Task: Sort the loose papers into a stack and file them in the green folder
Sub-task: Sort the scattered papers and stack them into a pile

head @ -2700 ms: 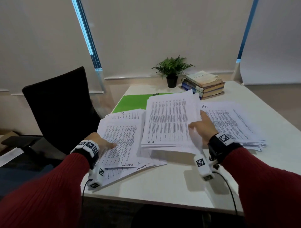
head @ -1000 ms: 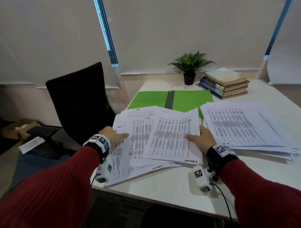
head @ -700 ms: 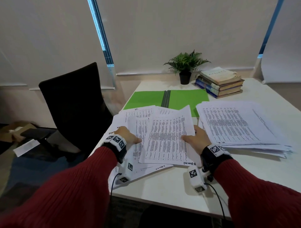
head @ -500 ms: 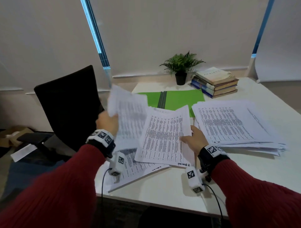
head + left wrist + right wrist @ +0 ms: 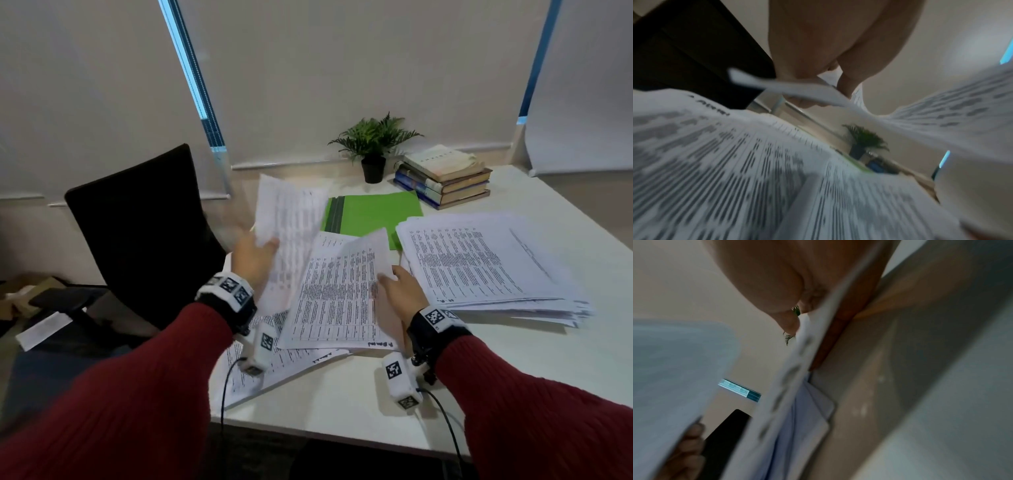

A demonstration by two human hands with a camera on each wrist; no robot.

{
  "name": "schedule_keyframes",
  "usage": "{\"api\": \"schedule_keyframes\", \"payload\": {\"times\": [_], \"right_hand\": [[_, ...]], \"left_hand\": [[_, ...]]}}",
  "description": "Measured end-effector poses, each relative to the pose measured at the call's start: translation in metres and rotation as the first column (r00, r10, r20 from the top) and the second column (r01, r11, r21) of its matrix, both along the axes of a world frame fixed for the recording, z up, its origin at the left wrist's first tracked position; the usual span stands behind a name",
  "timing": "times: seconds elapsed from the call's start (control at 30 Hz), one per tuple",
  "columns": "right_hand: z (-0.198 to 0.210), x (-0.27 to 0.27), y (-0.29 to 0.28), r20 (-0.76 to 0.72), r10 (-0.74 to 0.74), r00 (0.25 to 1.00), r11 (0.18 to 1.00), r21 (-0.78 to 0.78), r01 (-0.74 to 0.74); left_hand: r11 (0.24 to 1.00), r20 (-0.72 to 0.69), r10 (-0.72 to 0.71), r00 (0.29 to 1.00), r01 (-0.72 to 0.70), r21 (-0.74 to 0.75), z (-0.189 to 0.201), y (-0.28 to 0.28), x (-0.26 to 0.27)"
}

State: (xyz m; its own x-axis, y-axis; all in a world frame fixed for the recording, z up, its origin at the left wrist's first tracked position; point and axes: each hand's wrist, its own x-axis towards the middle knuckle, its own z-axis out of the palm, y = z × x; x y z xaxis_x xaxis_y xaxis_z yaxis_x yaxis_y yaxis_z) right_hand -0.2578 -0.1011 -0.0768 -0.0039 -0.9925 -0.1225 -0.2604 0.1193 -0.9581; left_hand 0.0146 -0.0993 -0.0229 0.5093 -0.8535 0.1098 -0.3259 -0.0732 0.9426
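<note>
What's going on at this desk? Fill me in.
A person is sorting printed papers at a white table. The left hand grips a lifted sheet, raised off the loose pile near the table's left edge. The right hand pinches the edge of the middle bundle. A larger stack lies to the right. The green folder lies open behind them, with nothing filed in the part that shows.

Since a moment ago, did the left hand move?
Yes. The left hand rose off the table holding papers, now up toward the green folder.
</note>
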Motion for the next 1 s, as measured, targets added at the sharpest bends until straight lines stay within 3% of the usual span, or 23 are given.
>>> {"api": "schedule_keyframes", "payload": {"times": [0.13, 0.27, 0.4, 0.47, 0.53, 0.6, 0.67, 0.73, 0.87, 1.0], "right_hand": [[0.002, 0.003, -0.009, 0.131, -0.023, 0.991, 0.999, 0.029, 0.02], [0.001, 0.002, -0.014, 0.069, 0.022, 0.997, 0.999, 0.044, -0.025], [-0.003, -0.006, -0.024, -0.044, 0.073, 0.996, 0.997, 0.033, -0.072], [0.009, -0.018, -0.029, -0.05, 0.044, 0.998, 0.999, -0.013, -0.045], [0.029, -0.04, -0.035, -0.042, -0.009, 0.999, 0.998, -0.057, 0.006], [0.048, -0.07, -0.043, -0.072, -0.049, 0.996, 0.995, -0.086, 0.042], [0.057, -0.1, -0.057, -0.136, -0.101, 0.986, 0.992, -0.086, 0.09], [0.06, -0.128, -0.073, -0.251, -0.121, 0.96, 0.993, -0.046, 0.113], [0.055, -0.166, -0.086, -0.497, -0.125, 0.859, 0.988, 0.014, 0.152], [0.045, -0.188, -0.091, -0.584, -0.15, 0.798, 0.978, 0.029, 0.205]], "left_hand": [[0.968, 0.07, -0.077, 0.995, 0.058, 0.246, -0.039, -0.006, -0.027], [0.933, 0.146, -0.152, 0.977, 0.093, 0.348, -0.049, -0.005, -0.04], [0.901, 0.145, -0.261, 0.954, 0.187, 0.392, -0.034, -0.008, -0.026], [0.905, 0.257, -0.277, 0.926, 0.161, 0.395, -0.025, -0.016, -0.003], [0.877, 0.408, -0.334, 0.85, 0.12, 0.466, -0.02, -0.026, 0.026], [0.789, 0.551, -0.47, 0.689, 0.049, 0.612, -0.018, -0.037, 0.052], [0.664, 0.546, -0.632, 0.55, 0.022, 0.747, -0.014, -0.046, 0.064], [0.58, 0.503, -0.717, 0.483, 0.013, 0.814, -0.012, -0.053, 0.067], [0.583, 0.531, -0.729, 0.433, -0.015, 0.812, -0.013, -0.073, 0.065], [0.722, 0.64, -0.657, 0.398, 0.087, 0.687, -0.017, -0.078, 0.06]]}}
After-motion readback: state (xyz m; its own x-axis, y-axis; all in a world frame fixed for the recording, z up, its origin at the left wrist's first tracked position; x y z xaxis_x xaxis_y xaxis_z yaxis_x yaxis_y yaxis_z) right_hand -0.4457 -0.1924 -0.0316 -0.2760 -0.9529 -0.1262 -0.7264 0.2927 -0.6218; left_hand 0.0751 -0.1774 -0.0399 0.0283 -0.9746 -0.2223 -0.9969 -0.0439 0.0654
